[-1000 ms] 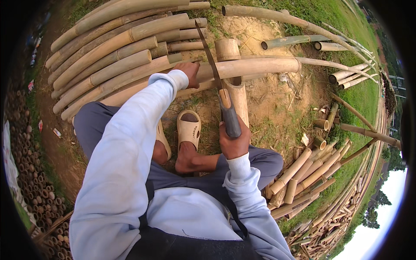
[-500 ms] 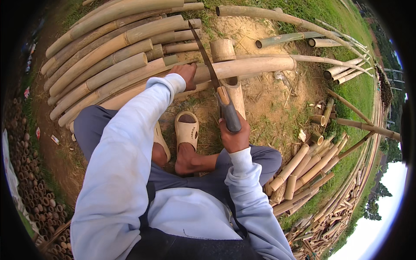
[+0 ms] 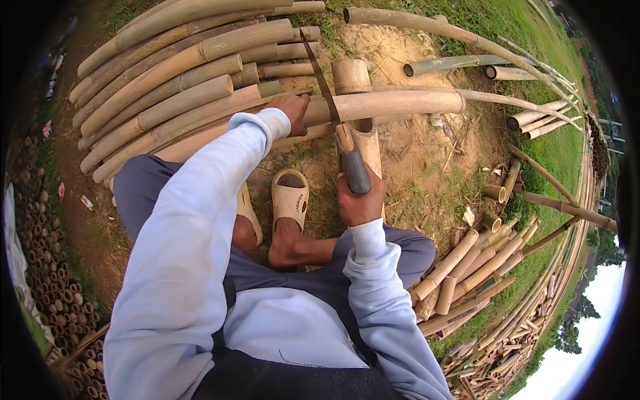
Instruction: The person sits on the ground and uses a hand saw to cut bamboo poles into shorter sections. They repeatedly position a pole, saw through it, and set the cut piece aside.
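My right hand (image 3: 361, 199) is closed round the dark grip of a handsaw (image 3: 357, 172). The long, narrow blade slants up and to the left, lying across a thick bamboo pole (image 3: 407, 105). Left of the blade, my left hand (image 3: 291, 113) is closed on that same pole. Under the pole sits a split or notched bamboo piece (image 3: 367, 148), with a short thick bamboo stub (image 3: 351, 75) showing just beyond it. Whether the blade has cut into the pole cannot be made out.
Many bamboo lengths (image 3: 193, 57) lie side by side at the upper left. Cut pieces (image 3: 460, 267) are heaped by my right knee, and crossed poles (image 3: 567, 207) stand farther right. My sandalled foot (image 3: 291, 200) rests on bare soil before me. Long poles (image 3: 460, 35) stretch over grass.
The saw and my right hand have moved a little away from me across the pole. My left hand keeps its hold, and the whole view has shifted slightly.
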The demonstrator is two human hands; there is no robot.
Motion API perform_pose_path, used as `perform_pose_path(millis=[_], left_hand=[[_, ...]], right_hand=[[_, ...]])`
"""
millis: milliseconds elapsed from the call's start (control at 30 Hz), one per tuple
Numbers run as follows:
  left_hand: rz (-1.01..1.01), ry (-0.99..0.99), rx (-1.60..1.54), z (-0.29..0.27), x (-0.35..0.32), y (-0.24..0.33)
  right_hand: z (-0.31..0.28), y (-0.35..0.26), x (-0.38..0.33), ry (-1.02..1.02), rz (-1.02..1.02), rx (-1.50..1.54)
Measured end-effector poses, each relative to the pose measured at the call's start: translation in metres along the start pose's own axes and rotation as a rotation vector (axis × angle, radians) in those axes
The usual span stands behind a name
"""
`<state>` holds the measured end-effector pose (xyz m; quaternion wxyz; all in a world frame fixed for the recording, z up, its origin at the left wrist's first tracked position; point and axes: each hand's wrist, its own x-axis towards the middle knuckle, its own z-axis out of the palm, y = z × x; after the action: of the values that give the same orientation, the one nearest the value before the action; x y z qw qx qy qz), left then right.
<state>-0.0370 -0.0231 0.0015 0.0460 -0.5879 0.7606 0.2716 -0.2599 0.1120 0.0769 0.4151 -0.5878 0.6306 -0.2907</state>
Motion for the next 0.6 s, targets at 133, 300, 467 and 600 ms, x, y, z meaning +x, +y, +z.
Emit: perform_pose_path(millis=[133,300,467,600], left_hand=[[-0.016,0.081,0.000,0.006,0.000,-0.022],[0.015,0.022,0.008,0.002,-0.010,0.004],[-0.012,0.042,-0.016,-0.001,0.012,0.001],[0.002,0.035,-0.007,-0.001,0.012,-0.003]], right_hand=[[-0.034,-0.001,-0.085,0.093,-0.111,0.061],[-0.058,-0.028,-0.123,0.040,0.006,-0.063],[-0.006,0.007,-0.032,0.113,-0.132,0.000],[-0.023,0.007,-0.034,0.071,-0.058,-0.031]])
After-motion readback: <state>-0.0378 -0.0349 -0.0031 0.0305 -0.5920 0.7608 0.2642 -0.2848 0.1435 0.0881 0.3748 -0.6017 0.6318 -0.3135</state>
